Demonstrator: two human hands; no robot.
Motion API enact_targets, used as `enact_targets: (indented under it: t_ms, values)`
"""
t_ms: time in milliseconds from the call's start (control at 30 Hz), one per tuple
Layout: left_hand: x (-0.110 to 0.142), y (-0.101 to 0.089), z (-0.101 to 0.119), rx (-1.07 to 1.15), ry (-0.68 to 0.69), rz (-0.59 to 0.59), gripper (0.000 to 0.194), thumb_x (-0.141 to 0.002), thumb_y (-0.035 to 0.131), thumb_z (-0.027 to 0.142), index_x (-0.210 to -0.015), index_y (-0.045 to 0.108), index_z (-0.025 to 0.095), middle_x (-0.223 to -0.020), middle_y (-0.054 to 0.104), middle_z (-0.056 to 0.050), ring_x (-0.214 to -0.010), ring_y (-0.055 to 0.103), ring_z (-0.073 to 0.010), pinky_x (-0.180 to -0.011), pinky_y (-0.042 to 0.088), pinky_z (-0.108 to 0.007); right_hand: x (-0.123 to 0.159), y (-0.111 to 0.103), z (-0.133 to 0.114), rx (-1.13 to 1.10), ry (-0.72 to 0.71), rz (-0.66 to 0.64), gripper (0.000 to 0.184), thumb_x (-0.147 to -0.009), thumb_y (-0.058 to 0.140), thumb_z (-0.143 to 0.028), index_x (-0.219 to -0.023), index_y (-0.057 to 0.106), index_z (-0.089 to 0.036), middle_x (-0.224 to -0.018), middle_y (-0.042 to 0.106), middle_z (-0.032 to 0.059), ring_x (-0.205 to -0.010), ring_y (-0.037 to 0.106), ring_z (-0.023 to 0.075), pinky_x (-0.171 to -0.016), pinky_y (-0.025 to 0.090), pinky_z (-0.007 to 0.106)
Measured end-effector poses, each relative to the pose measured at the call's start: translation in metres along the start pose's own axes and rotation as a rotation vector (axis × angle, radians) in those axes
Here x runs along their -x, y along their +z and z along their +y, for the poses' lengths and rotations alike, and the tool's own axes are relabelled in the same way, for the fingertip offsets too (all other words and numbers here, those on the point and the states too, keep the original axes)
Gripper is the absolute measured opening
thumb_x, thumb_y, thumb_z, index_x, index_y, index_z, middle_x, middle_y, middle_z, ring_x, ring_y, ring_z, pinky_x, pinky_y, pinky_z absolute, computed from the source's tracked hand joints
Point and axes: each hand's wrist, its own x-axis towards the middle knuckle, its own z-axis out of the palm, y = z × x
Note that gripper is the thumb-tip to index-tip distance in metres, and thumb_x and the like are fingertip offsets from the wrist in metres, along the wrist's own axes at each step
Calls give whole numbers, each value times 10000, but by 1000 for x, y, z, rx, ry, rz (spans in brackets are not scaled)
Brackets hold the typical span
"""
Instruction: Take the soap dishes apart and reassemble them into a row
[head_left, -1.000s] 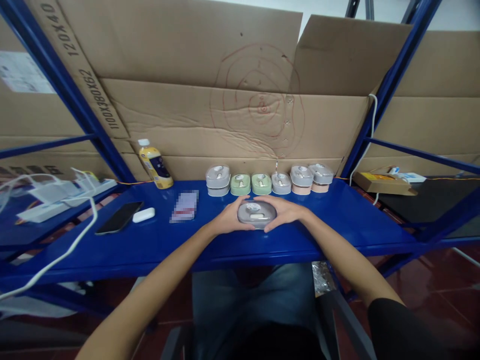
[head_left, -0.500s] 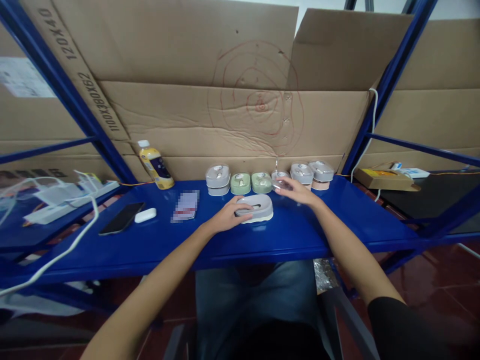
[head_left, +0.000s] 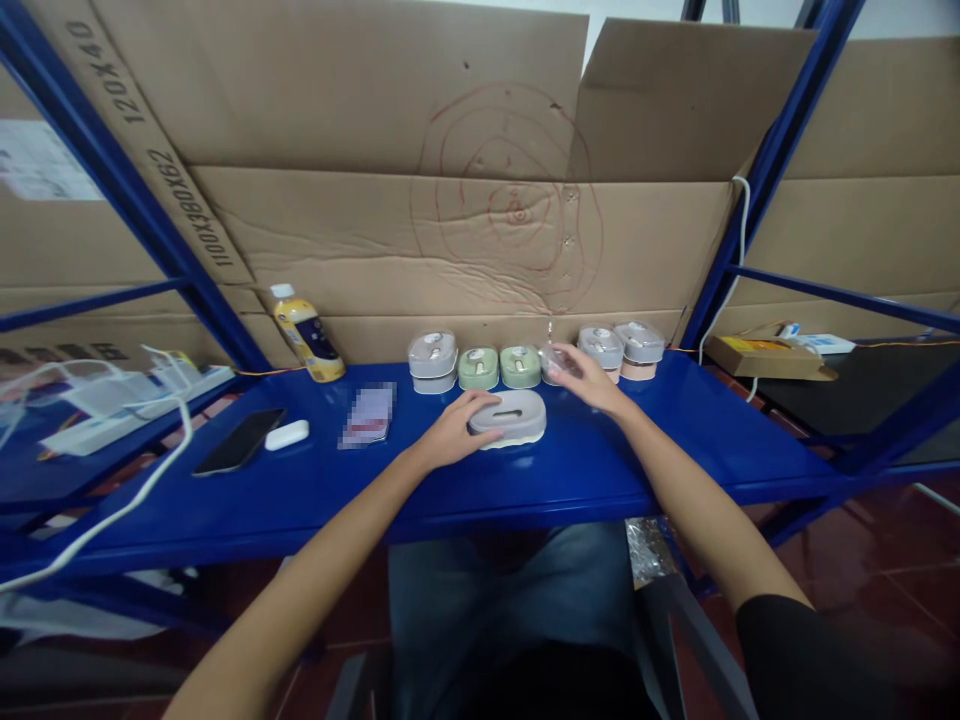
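My left hand point(head_left: 448, 432) grips the left end of a grey oval box base point(head_left: 511, 416) that rests on the blue shelf point(head_left: 600, 455). My right hand point(head_left: 585, 375) reaches toward the back row and holds a clear lid point(head_left: 553, 362) over a grey box there. Along the cardboard wall stands a row of small boxes: a grey stack point(head_left: 432, 361), two green ones point(head_left: 499, 367), and grey-and-peach ones point(head_left: 621, 350).
A yellow drink bottle point(head_left: 302, 333) stands at the back left. A black phone point(head_left: 239, 440), a white earbud case point(head_left: 287, 434) and a small packet point(head_left: 367, 414) lie on the left of the shelf. A white power strip with cables point(head_left: 120, 395) sits far left.
One second ago both hands held the closed grey box. The right hand lifted off its clear lid and carried it to the back row; the left stayed on the base.
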Motion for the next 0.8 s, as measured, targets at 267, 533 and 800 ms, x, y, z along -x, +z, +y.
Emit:
enact_targets:
  t_ms: [267, 533, 800]
  values:
    - [-3, 8, -2, 84, -136, 77, 923, -714, 884, 562, -1459, 456, 222, -1433, 611, -160, -1329, 602, -382, -1109, 497, -543, 6, 31, -17, 108, -272, -320, 775, -762, 862, -532, -1436, 614, -241, -1399, 652, 118, -1255, 635, 292, -1094, 504, 482]
    - [-2, 13, -3, 175, -192, 16, 1097, -659, 914, 560, -1536, 341, 233, -1399, 641, -155, -1268, 653, -380, -1059, 530, -526, 5, 52, -23, 197, -265, -426, 837, -758, 875, -547, -1494, 577, -280, -1439, 627, 109, -1328, 602, 319, -1150, 456, 484]
    - [-2, 14, -11, 177, -180, 10, 1124, -622, 935, 555, -1526, 376, 191, -1447, 604, -196, -1319, 615, -401, -1094, 505, -551, 2, 55, -17, 245, -245, -463, 886, -752, 869, -590, -1522, 547, -292, -1345, 639, 108, -1257, 617, 311, -1111, 478, 483]
